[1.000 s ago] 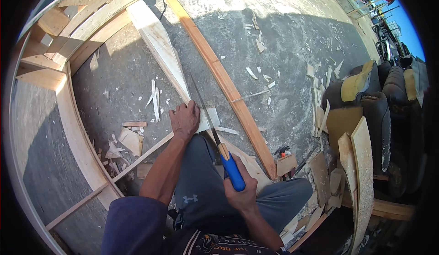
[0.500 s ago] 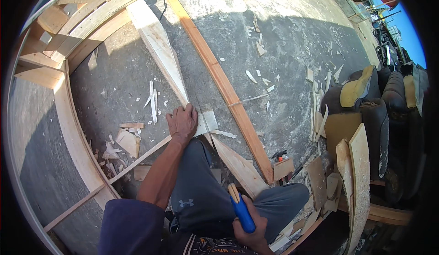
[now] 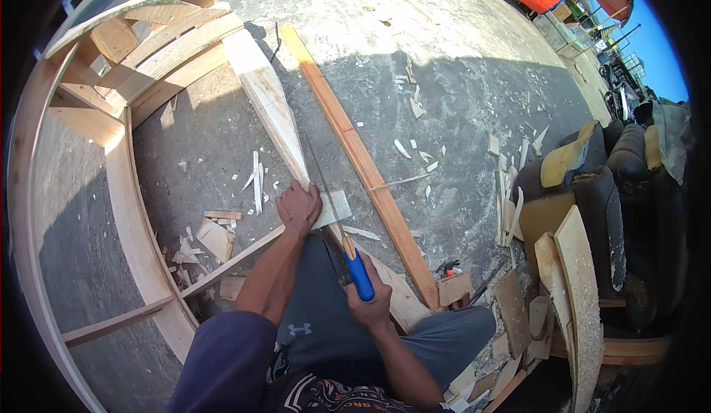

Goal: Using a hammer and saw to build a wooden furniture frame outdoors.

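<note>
My left hand (image 3: 298, 207) presses flat on a pale tapered wooden board (image 3: 268, 109) that lies on the concrete ground. My right hand (image 3: 370, 302) grips the blue handle of a hand saw (image 3: 358, 272). The saw's thin blade (image 3: 324, 183) runs up along the board's right edge, just beside my left hand. My knee in grey trousers (image 3: 326, 317) rests under the board's near end.
A long orange-brown plank (image 3: 355, 154) lies to the right of the board. A curved wooden frame (image 3: 111, 154) wraps the left side. Wood chips and offcuts (image 3: 215, 235) litter the ground. Dark seat cushions (image 3: 615, 191) and plywood pieces (image 3: 578, 280) stand at right.
My right hand has pushed the saw forward again after drawing it back toward my body. The left hand stays on the board.
</note>
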The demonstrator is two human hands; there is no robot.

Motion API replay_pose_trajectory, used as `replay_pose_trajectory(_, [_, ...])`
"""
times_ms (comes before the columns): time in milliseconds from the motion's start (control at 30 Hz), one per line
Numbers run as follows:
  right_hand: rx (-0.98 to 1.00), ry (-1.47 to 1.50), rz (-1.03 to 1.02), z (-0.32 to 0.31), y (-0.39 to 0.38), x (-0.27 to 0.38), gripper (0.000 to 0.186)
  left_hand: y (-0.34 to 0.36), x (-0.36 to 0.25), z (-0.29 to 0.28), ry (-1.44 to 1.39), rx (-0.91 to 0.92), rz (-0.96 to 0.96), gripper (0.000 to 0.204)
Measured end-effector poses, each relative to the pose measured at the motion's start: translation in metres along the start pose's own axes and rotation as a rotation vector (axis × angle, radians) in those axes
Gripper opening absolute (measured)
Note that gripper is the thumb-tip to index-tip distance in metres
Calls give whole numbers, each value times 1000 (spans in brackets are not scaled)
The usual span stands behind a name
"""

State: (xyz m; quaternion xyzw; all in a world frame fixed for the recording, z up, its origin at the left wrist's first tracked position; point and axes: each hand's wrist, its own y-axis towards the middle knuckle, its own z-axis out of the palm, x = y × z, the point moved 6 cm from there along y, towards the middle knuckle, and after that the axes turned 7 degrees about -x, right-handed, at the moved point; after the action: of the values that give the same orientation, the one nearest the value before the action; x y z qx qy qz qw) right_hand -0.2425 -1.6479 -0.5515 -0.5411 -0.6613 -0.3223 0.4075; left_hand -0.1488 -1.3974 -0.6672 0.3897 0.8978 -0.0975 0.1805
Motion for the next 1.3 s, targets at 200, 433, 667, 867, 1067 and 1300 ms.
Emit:
replay_pose_trajectory(200, [-11, 36, 17, 5, -3, 19, 68, 8, 9, -16, 100, 126, -32, 55])
replay_pose_trajectory(433, [77, -121, 89, -82, -98, 90, 69, 3, 18, -9, 132, 45, -16, 51])
replay_pose_trajectory(667, [69, -81, 128, 31, 32, 49, 68, 8, 19, -20, 107, 47, 63, 53])
replay_pose_trajectory(867, [-56, 51, -22, 52, 41, 34, 70, 4, 15, -24, 71, 84, 55, 56])
replay_pose_trajectory(1067, [66, -155, 120, -49, -82, 96, 69, 3, 29, -20, 94, 95, -25, 57])
replay_pose_trajectory(1300, [2, -69, 11, -26, -32, 93, 65, 1, 22, -25, 79, 100, 67, 55])
